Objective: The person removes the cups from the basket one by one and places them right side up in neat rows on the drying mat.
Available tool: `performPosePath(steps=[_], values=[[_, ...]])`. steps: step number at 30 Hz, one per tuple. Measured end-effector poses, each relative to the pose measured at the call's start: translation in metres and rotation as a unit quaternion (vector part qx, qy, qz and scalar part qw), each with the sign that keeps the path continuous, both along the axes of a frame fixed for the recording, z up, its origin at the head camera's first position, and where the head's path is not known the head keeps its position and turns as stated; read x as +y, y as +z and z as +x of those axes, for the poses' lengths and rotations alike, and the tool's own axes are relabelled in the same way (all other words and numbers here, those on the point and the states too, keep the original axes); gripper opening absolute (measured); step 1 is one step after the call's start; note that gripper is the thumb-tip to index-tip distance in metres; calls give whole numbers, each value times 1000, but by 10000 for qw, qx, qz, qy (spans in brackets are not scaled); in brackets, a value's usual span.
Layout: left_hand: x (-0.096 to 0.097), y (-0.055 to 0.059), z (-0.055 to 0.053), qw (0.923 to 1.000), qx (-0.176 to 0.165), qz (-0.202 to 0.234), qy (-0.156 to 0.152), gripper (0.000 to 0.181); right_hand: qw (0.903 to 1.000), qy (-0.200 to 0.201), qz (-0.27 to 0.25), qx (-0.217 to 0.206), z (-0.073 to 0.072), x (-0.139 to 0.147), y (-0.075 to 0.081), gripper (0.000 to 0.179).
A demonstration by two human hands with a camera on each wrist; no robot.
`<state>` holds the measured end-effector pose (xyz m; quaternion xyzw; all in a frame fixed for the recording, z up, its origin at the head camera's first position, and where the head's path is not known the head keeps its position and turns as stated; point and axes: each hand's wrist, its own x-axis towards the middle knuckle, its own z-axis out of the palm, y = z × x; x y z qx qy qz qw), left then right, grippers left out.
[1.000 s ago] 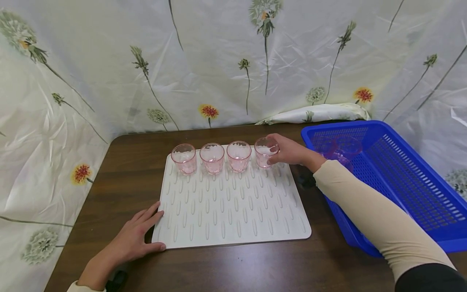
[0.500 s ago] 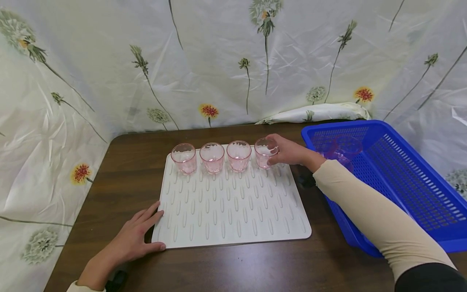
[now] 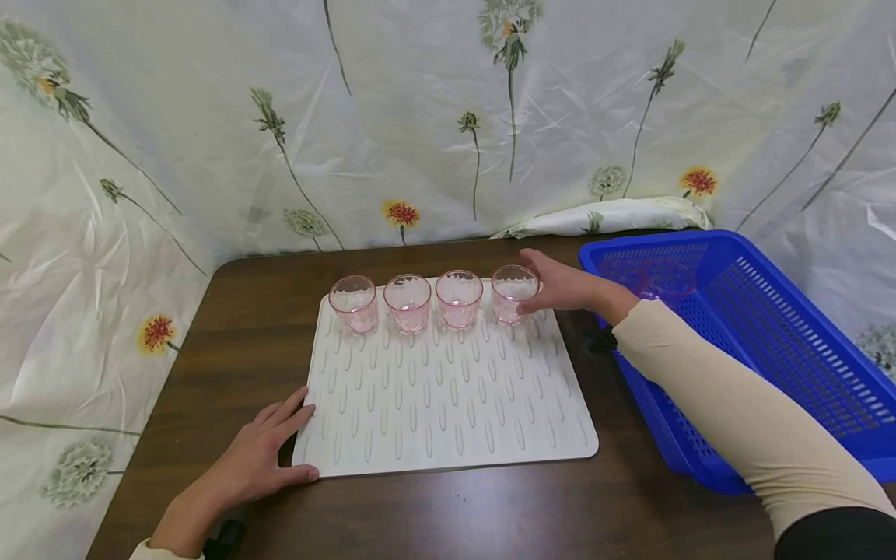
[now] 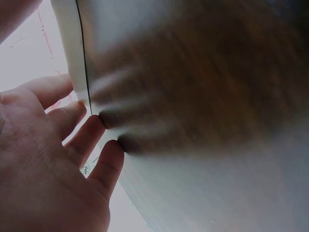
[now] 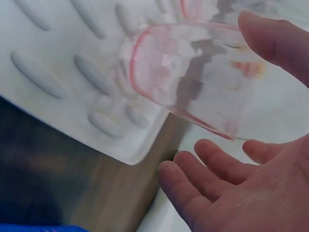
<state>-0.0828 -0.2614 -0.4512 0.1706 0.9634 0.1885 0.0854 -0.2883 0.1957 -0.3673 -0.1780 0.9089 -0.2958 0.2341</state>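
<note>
A row of several clear pink drinking glasses stands upright along the far edge of a white ribbed mat (image 3: 448, 404). At the row's right end is one glass (image 3: 511, 299), whose wall shows large in the right wrist view. My right hand (image 3: 563, 286) is around its right side with fingers spread; in the right wrist view the fingers (image 5: 207, 169) are apart from the glass and the thumb is near its rim. My left hand (image 3: 252, 455) rests with extended fingers at the mat's left edge, fingertips touching it in the left wrist view.
A blue plastic basket (image 3: 651, 239) stands on the right of the brown wooden table (image 3: 245, 327), partly behind my right sleeve. Inside it lies another pink glass (image 3: 668, 280), partly hidden. A flowered sheet (image 3: 420, 140) hangs behind the table.
My right hand has loosened its grip on the rightmost glass and drawn slightly right, fingers spreading. That glass sits marginally further right. My left hand has stayed put.
</note>
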Motion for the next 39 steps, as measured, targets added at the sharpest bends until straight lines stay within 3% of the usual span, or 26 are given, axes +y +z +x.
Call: performPosePath(steps=[11, 21, 29, 39], values=[[1, 0, 0, 10000, 81, 15, 2, 91, 9991, -175, 79, 381, 13, 20, 37, 94], [0, 0, 0, 10000, 75, 21, 0, 90, 9967, -357, -369, 628, 32, 53, 65, 83], [0, 1, -1, 10000, 60, 0, -15, 91, 9936, -651, -366, 850, 47, 93, 62, 76], [0, 0, -1, 10000, -1, -22, 23, 92, 9831, -910, 7, 1588, 66, 144, 39, 54]])
